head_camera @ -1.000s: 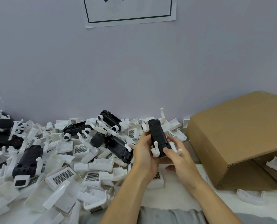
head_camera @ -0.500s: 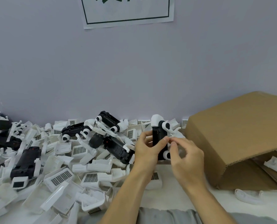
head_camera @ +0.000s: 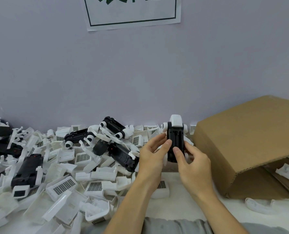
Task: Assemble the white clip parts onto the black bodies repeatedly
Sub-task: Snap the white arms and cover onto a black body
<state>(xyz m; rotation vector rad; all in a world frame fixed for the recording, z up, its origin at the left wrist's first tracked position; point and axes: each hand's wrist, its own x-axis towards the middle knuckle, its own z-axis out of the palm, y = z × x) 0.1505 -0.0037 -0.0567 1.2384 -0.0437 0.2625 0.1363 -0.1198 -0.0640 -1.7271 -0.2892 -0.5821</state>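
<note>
Black body (head_camera: 175,142): held upright above the desk (head_camera: 182,211), between both hands, a white clip part (head_camera: 175,121) seated on its top end
Left hand (head_camera: 153,154): grip clamped on the body's left edge, thumb on its face
Right hand (head_camera: 193,163): grip pinching the body's lower right side
Pile (head_camera: 64,174): loose white parts and black bodies, left of the hands
Cardboard box (head_camera: 251,141): right, lying on its side
</note>
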